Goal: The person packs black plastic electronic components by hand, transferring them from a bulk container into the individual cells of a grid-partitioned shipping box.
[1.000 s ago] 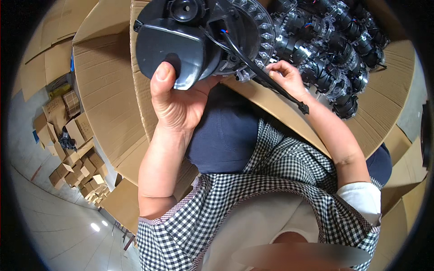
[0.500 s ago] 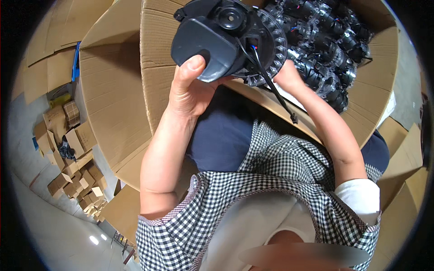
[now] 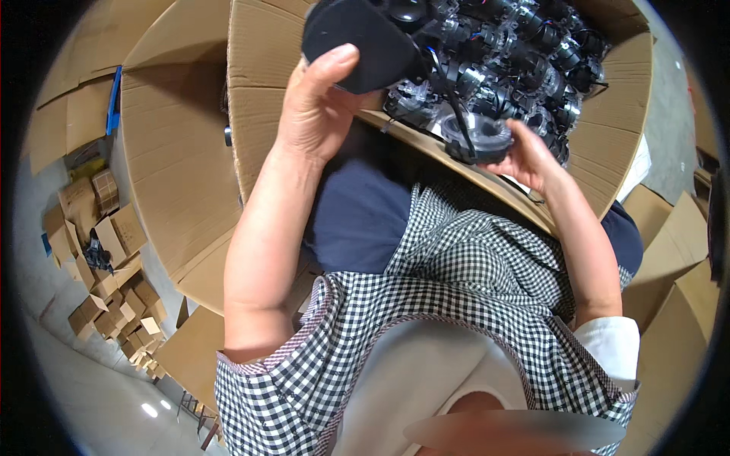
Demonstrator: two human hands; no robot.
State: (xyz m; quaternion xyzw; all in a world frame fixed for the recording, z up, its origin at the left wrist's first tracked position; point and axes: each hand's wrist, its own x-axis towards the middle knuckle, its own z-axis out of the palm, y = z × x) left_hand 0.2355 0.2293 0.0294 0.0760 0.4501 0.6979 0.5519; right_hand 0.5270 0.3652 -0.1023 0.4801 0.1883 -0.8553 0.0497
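My left hand (image 3: 315, 114) grips a black domed plastic housing (image 3: 365, 45), held over the near wall of a large open cardboard box (image 3: 258, 91). A thin black wire runs from the housing down to a round ring-shaped part (image 3: 475, 137) that my right hand (image 3: 528, 156) holds at the box's front edge. The box is filled with several similar black and clear round assemblies (image 3: 525, 53) with wires.
Box flaps (image 3: 175, 152) spread to the left. More cardboard cartons stand at the right (image 3: 669, 251). Far below on the left lie several small flattened and stacked boxes (image 3: 106, 251) on a grey floor.
The black housing has moved up and right, over the box, with my left hand on it. My right hand now holds the ring-shaped part at the box's edge.
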